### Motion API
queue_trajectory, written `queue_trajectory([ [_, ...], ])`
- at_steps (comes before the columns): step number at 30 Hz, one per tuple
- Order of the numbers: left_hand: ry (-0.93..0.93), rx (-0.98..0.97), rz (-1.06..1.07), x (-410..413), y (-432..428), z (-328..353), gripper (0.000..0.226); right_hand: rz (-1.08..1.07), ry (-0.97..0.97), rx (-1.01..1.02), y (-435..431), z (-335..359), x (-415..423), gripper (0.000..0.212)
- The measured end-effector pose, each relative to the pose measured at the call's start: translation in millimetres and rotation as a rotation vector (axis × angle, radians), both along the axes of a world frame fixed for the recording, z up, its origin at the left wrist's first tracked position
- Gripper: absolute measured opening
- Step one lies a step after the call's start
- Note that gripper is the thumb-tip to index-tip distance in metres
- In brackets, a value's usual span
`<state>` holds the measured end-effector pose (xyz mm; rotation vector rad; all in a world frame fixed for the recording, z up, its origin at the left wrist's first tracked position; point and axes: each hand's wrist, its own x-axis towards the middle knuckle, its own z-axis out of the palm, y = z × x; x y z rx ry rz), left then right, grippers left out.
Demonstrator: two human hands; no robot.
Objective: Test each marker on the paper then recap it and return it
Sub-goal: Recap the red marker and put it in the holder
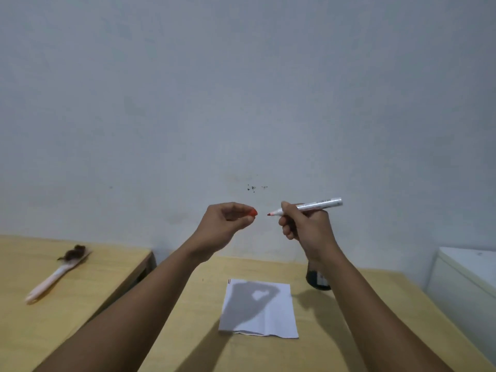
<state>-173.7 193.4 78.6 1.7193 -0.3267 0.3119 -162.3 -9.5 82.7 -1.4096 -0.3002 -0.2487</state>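
Both hands are raised in front of the wall, above the table. My right hand (308, 226) grips a white marker (319, 204) with a red tip that points left. My left hand (228, 224) pinches the marker's red cap (253, 212) between thumb and fingers, a small gap away from the tip. Below them a white sheet of paper (271, 315) lies on the wooden table (362, 331), with small marks at its top left corner and the hands' shadow across it. A dark pen holder (318, 281) stands right of the paper, partly hidden behind my right forearm.
A second wooden table (80, 277) stands at the left, separated by a gap, with a white hairbrush (57, 275) full of dark hair on it. A white cabinet (467, 280) sits at the right edge. The grey wall rises close behind the tables.
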Motion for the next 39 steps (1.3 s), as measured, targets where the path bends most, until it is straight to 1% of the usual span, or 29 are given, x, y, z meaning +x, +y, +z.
queue_trajectory([
  [5, -0.077, 0.036, -0.076, -25.2, -16.3, 27.3, 0.019, 0.007, -0.078, -0.027, -7.3, 29.9, -29.3, 0.022],
  [8, -0.101, 0.049, -0.103, -35.3, -26.4, 37.0, 0.021, 0.039, -0.106, -0.097, -14.1, 39.2, -42.7, 0.023],
  [12, -0.139, 0.016, -0.112, -44.4, -39.9, 48.5, 0.019, 0.051, -0.14, -0.142, -22.1, 47.7, -50.9, 0.024],
  [14, -0.188, 0.016, -0.059, -47.3, -46.0, 51.4, 0.016, 0.049, -0.146, -0.139, -24.9, 51.2, -52.4, 0.025],
  [15, -0.24, 0.061, 0.003, -47.5, -48.6, 51.4, 0.015, 0.036, -0.136, -0.148, -26.1, 52.0, -52.0, 0.027],
  [18, -0.433, 0.294, 0.194, -46.0, -57.1, 45.9, 0.014, 0.007, -0.054, -0.172, -29.6, 50.0, -49.6, 0.035],
  [19, -0.468, 0.351, 0.23, -44.8, -60.0, 43.6, 0.013, 0.007, -0.013, -0.175, -31.7, 48.2, -48.7, 0.039],
  [21, -0.464, 0.397, 0.26, -39.2, -64.4, 40.2, 0.013, -0.025, 0.064, -0.228, -34.9, 44.8, -47.1, 0.05],
  [22, -0.446, 0.394, 0.272, -34.5, -66.0, 38.7, 0.013, -0.087, 0.079, -0.295, -36.8, 41.9, -44.9, 0.057],
  [23, -0.432, 0.389, 0.293, -29.0, -67.1, 37.5, 0.013, -0.191, 0.062, -0.382, -39.6, 38.0, -40.9, 0.062],
  [24, -0.425, 0.39, 0.32, -23.3, -68.4, 36.7, 0.013, -0.325, 0.011, -0.475, -43.5, 33.4, -36.3, 0.06],
  [25, -0.425, 0.4, 0.344, -18.2, -70.4, 36.0, 0.013, -0.464, -0.082, -0.568, -49.3, 27.6, -30.4, 0.051],
  [26, -0.43, 0.419, 0.359, -13.6, -73.4, 35.4, 0.013, -0.549, -0.2, -0.644, -55.8, 22.1, -25.0, 0.036],
  [27, -0.44, 0.444, 0.361, -9.6, -77.7, 34.9, 0.013, -0.556, -0.308, -0.719, -61.2, 18.2, -21.6, 0.022],
  [28, -0.454, 0.473, 0.355, -6.1, -83.3, 34.6, 0.014, -0.52, -0.389, -0.804, -65.5, 14.0, -17.5, 0.023],
  [29, -0.471, 0.501, 0.343, -2.6, -89.6, 34.2, 0.014, -0.468, -0.436, -0.864, -69.2, 9.7, -11.4, 0.031],
  [30, -0.489, 0.526, 0.329, 1.4, -96.4, 33.9, 0.015, -0.431, -0.448, -0.886, -72.3, 7.1, -6.0, 0.032],
  [33, -0.514, 0.522, 0.27, 16.0, -115.2, 30.9, 0.022, -0.446, -0.449, -0.829, -81.6, 2.1, 15.0, 0.016],
  [36, -0.472, 0.472, 0.253, 37.9, -128.2, 23.0, 0.032, -0.459, -0.344, -0.664, -98.9, -5.0, 41.3, 0.009],
  [38, -0.405, 0.49, 0.262, 56.1, -134.5, 13.6, 0.031, -0.488, -0.253, -0.595, -112.0, -10.6, 55.7, 0.011],
  [39, -0.365, 0.512, 0.268, 65.7, -137.2, 7.6, 0.03, -0.493, -0.211, -0.58, -117.9, -14.5, 62.5, 0.016],
])
